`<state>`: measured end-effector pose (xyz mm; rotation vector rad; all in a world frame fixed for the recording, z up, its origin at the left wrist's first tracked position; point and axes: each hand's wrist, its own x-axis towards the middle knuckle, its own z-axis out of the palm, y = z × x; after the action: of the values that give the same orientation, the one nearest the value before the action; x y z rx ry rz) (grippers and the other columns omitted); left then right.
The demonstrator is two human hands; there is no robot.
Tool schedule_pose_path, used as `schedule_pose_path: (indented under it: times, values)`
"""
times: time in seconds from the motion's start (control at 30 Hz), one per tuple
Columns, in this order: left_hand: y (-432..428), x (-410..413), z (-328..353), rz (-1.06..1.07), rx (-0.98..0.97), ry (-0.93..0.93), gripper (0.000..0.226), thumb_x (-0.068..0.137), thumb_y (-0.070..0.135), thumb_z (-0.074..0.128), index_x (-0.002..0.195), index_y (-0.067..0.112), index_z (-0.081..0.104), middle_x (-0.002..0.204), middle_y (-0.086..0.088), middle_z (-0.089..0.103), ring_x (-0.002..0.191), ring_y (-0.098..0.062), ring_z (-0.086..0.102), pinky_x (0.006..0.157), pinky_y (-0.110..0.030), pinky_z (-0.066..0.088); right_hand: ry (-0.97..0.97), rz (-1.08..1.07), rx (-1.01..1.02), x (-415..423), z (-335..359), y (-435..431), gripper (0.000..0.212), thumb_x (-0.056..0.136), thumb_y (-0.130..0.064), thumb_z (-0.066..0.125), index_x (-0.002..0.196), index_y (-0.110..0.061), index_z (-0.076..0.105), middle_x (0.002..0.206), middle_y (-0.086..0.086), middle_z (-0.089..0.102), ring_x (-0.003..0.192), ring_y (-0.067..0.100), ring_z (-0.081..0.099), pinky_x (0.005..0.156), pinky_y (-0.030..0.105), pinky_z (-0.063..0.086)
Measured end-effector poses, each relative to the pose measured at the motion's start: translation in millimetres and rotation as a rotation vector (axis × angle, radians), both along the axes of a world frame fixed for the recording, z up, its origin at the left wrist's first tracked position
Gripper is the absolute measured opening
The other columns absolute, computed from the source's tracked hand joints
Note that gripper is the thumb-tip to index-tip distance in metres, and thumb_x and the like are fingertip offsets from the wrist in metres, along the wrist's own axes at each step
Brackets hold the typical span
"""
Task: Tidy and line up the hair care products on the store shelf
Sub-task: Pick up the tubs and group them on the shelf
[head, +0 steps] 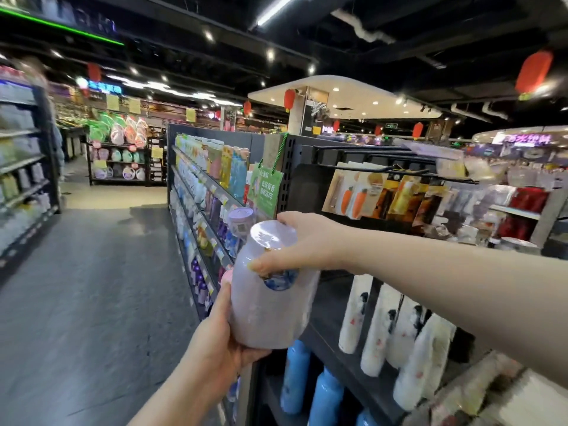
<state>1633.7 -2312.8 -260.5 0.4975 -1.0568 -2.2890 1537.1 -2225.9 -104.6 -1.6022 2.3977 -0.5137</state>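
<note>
Bottle [270, 305] — left of shelf [326, 305]

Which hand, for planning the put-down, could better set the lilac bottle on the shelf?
Probably the right hand: it grips the lilac bottle near its top, on the shelf side; the left hand supports the base.

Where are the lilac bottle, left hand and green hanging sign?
lilac bottle [264, 305]: head view, its body
left hand [212, 342]: head view, its back
green hanging sign [265, 189]: head view, its face
</note>
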Motion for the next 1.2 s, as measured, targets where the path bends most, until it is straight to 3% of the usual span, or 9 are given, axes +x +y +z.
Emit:
schedule_pose_path:
  times: [0.13,0.23,0.43,0.53,0.63,0.8,0.9,1.07,1.2]
  values:
    - [63.2,36.9,2.3,-0.076,-0.040,-0.012,0.060,0.075,0.067,0.042,0.114,0.025,0.062,0.107,-0.010,0.071,0.077,-0.031,0.067,0.044,-0.039,0.055,-0.116,-0.003,-0.023,30.1,5.5,80.6,0.098,0.071,-0.050,0.073,0.148,-0.022,0.019,0.153,-0.010,0.025,0.137,0.011,0.029,0.099,0.023,0.030]
    - [121.6,55.5,8.9,-0.178,-0.004,-0.067,0.053,0.081,0.065,0.041,0.099,0.024,0.069,0.094,-0.006,0.075,0.076,-0.028,0.071,0.069,-0.052,0.055,-0.144,-0.056,-0.037,47.7,5.1,149.9,0.103,0.067,-0.049,0.076,0.149,-0.025,0.018,0.155,-0.013,0.020,0.140,0.011,0.024,0.105,0.026,0.026]
    - [240.1,56.4,24.1,-0.479,-0.019,-0.171,0.056,0.068,0.067,0.050,0.093,0.023,0.075,0.096,-0.008,0.075,0.081,-0.031,0.072,0.063,-0.047,0.058,-0.222,-0.279,-0.065,73.1,14.2,297.7,0.079,0.066,-0.048,0.073,0.136,-0.034,0.037,0.138,-0.016,0.038,0.118,0.005,0.045,0.092,0.018,0.040]
    - [296.8,47.8,35.0,-0.609,-0.042,-0.186,0.050,0.075,0.061,0.050,0.092,0.022,0.075,0.096,-0.009,0.075,0.078,-0.029,0.072,0.058,-0.044,0.060,-0.191,-0.439,-0.125,79.7,13.2,359.4,0.106,0.051,-0.059,0.071,0.145,-0.031,0.030,0.148,-0.013,0.032,0.131,0.012,0.037,0.109,0.035,0.035]
    - [344.4,32.7,36.0,-0.722,-0.050,-0.220,0.049,0.085,0.059,0.044,0.104,0.022,0.070,0.100,-0.010,0.074,0.082,-0.030,0.072,0.062,-0.047,0.060,-0.223,-0.565,-0.218,80.5,8.2,411.9,0.093,0.062,-0.052,0.074,0.143,-0.031,0.033,0.143,-0.010,0.038,0.123,0.013,0.042,0.104,0.034,0.038]
    - [400.3,-3.1,33.8,-0.844,-0.078,-0.249,0.047,0.084,0.059,0.045,0.102,0.023,0.071,0.101,-0.007,0.074,0.080,-0.027,0.072,0.064,-0.047,0.058,-0.262,-0.722,-0.332,66.0,-2.9,473.1,0.081,0.069,-0.041,0.076,0.139,-0.029,0.038,0.124,-0.011,0.044,0.109,0.012,0.049,0.089,0.030,0.046]
    - [421.3,-37.0,30.8,-0.893,-0.089,-0.239,0.047,0.086,0.059,0.042,0.094,0.024,0.073,0.098,-0.006,0.074,0.077,-0.025,0.071,0.063,-0.044,0.057,-0.252,-0.794,-0.370,41.3,-7.3,494.3,0.083,0.069,-0.043,0.076,0.140,-0.030,0.035,0.118,-0.012,0.038,0.108,0.012,0.045,0.090,0.031,0.044]
    - [445.2,-102.9,30.9,-0.938,-0.063,-0.257,0.050,0.084,0.060,0.044,0.096,0.020,0.072,0.098,-0.009,0.074,0.077,-0.028,0.071,0.064,-0.047,0.056,-0.209,-0.850,-0.403,-21.0,-14.9,517.1,0.089,0.065,-0.045,0.077,0.141,-0.030,0.034,0.140,-0.006,0.039,0.119,0.017,0.044,0.100,0.034,0.041]
    - [452.1,-174.0,38.6,-0.952,-0.031,-0.305,0.054,0.083,0.062,0.044,0.108,0.021,0.068,0.105,-0.011,0.072,0.094,-0.034,0.068,0.070,-0.050,0.056,-0.204,-0.849,-0.436,-90.8,-16.0,527.1,0.086,0.067,-0.045,0.076,0.140,-0.032,0.033,0.145,-0.004,0.036,0.112,0.011,0.039,0.091,0.027,0.037]
